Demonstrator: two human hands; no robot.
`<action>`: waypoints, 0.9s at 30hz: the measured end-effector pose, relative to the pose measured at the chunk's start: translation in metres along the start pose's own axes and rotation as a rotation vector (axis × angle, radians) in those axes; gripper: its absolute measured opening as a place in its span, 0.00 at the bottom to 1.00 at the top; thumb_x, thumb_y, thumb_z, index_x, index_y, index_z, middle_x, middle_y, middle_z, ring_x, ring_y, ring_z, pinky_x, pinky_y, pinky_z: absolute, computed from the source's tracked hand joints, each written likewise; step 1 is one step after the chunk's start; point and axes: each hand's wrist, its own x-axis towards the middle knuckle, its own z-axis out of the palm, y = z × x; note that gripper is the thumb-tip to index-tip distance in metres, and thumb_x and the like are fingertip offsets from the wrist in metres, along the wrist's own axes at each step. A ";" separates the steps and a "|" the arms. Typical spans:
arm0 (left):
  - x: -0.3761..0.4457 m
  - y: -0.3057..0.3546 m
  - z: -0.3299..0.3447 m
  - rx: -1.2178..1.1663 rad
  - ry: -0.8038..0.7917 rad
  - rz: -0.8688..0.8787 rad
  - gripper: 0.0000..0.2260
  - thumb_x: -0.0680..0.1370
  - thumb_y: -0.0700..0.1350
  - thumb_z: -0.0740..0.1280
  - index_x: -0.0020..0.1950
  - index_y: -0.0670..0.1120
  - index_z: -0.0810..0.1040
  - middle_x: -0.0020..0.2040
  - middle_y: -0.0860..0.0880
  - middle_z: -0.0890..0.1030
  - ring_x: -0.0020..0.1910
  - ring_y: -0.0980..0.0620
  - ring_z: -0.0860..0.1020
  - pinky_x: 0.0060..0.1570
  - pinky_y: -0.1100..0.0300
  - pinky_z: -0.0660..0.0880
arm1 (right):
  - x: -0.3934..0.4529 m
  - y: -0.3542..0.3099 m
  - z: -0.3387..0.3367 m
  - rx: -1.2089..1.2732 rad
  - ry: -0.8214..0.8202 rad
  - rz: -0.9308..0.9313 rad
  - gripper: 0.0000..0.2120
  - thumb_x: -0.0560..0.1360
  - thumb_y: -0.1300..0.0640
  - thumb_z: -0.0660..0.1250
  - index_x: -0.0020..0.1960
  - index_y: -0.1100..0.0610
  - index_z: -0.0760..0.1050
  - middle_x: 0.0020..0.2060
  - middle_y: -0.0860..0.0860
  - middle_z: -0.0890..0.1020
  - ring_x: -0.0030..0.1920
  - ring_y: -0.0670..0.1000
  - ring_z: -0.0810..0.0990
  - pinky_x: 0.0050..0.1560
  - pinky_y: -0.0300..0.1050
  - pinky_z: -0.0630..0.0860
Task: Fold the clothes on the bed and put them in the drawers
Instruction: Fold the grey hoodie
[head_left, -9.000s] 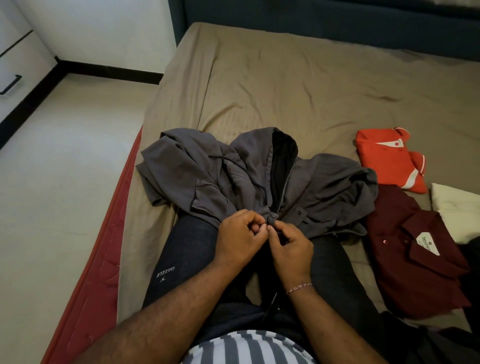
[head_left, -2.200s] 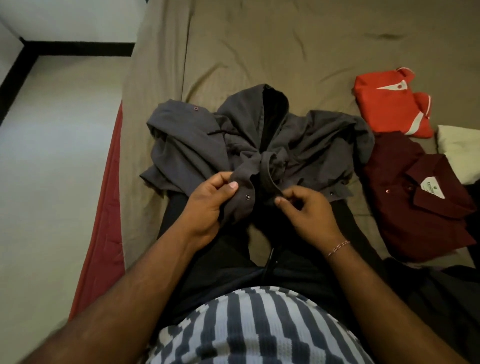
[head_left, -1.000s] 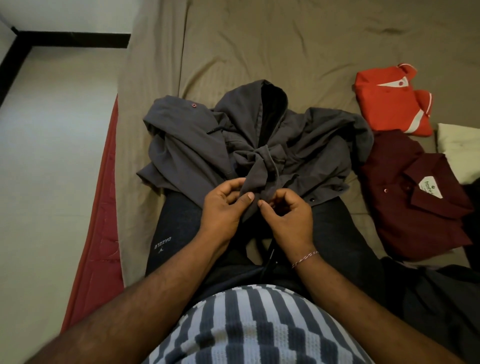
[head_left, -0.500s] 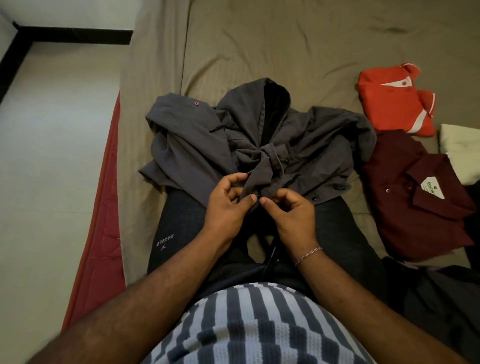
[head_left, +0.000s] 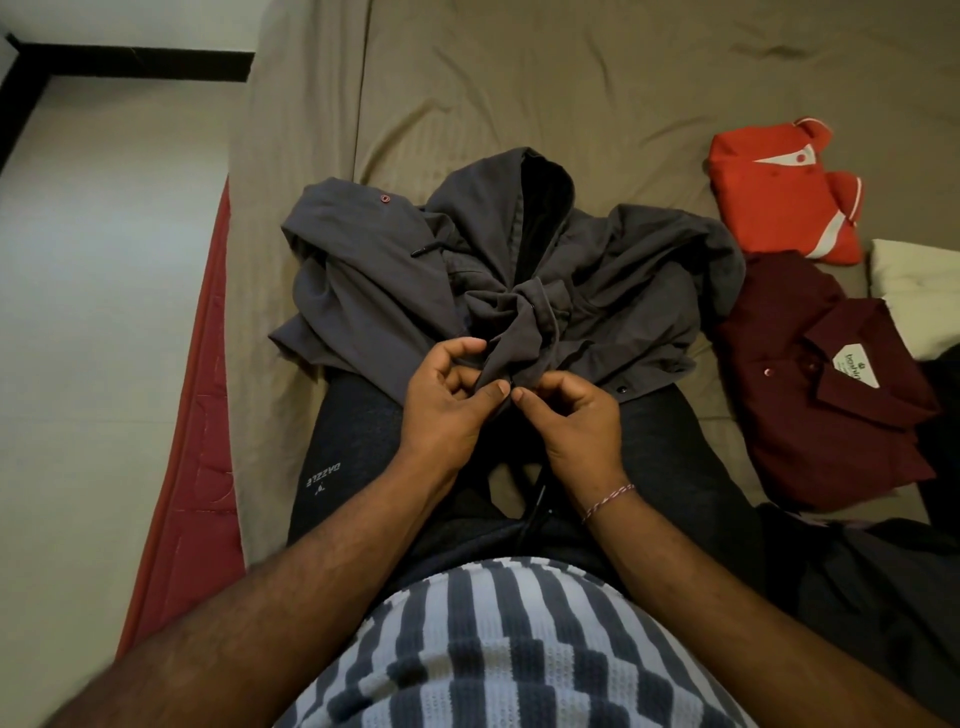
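A crumpled grey hooded jacket (head_left: 363, 291) lies on the bed (head_left: 519, 78) in front of my knees, its hood pointing away from me. My left hand (head_left: 447, 400) pinches the jacket's near front edge between thumb and fingers. My right hand (head_left: 566, 415) pinches the same edge right beside it, fingertips almost touching, at a small dark snap. A second snap (head_left: 622, 388) shows on the hem to the right. No drawers are in view.
A folded red shirt (head_left: 779, 197) and a folded maroon shirt (head_left: 810, 384) lie to the right, with a cream cloth (head_left: 914, 291) and dark clothes (head_left: 883, 597) beyond them. The bed's left edge shows a red mattress side (head_left: 192, 467) above pale floor (head_left: 93, 312).
Both hands have come together on the jacket's front edge; about two seconds ago they held it apart with the left hand lifting a flap. The jacket has barely shifted.
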 end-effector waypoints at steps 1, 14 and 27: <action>0.000 0.001 0.001 0.006 0.004 -0.001 0.18 0.77 0.34 0.74 0.64 0.47 0.77 0.42 0.46 0.86 0.45 0.48 0.86 0.47 0.58 0.83 | 0.001 0.001 0.000 0.011 -0.003 0.002 0.02 0.76 0.67 0.74 0.46 0.67 0.82 0.41 0.59 0.86 0.42 0.51 0.85 0.47 0.44 0.84; -0.009 0.011 0.001 0.102 -0.034 0.077 0.15 0.77 0.35 0.74 0.62 0.46 0.80 0.44 0.48 0.85 0.47 0.48 0.86 0.51 0.53 0.84 | -0.003 0.000 0.002 0.624 -0.115 0.416 0.04 0.73 0.61 0.72 0.40 0.57 0.78 0.39 0.50 0.83 0.40 0.46 0.81 0.44 0.39 0.76; 0.044 0.051 -0.024 0.244 -0.110 0.099 0.13 0.77 0.29 0.70 0.53 0.47 0.82 0.46 0.50 0.86 0.49 0.53 0.85 0.50 0.62 0.81 | 0.008 0.005 -0.008 -0.887 -0.036 -0.213 0.10 0.75 0.47 0.73 0.56 0.44 0.82 0.54 0.42 0.83 0.59 0.47 0.79 0.63 0.53 0.71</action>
